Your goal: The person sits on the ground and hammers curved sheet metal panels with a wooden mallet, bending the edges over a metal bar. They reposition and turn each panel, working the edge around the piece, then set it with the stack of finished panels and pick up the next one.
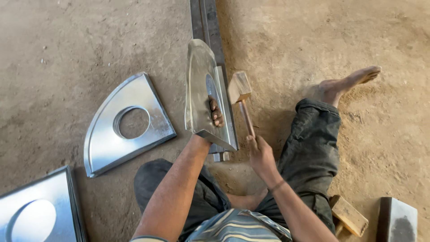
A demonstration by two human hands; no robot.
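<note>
My left hand (215,113) grips a shiny sheet-metal piece (199,85) with a curved edge, holding it upright on its edge against a dark steel rail (207,22) lying on the dirt floor. Fingers wrap through the piece's cut-out hole. My right hand (260,152) holds the handle of a wooden mallet (239,87), whose head sits just right of the metal piece, close to its lower flange. I sit on the ground with legs in dark trousers, bare foot stretched to the right.
A finished fan-shaped metal piece with a round hole (125,123) lies flat to the left. A stack of square sheets with holes (38,210) sits at lower left. A wooden block (349,215) and a metal block (396,219) lie at lower right.
</note>
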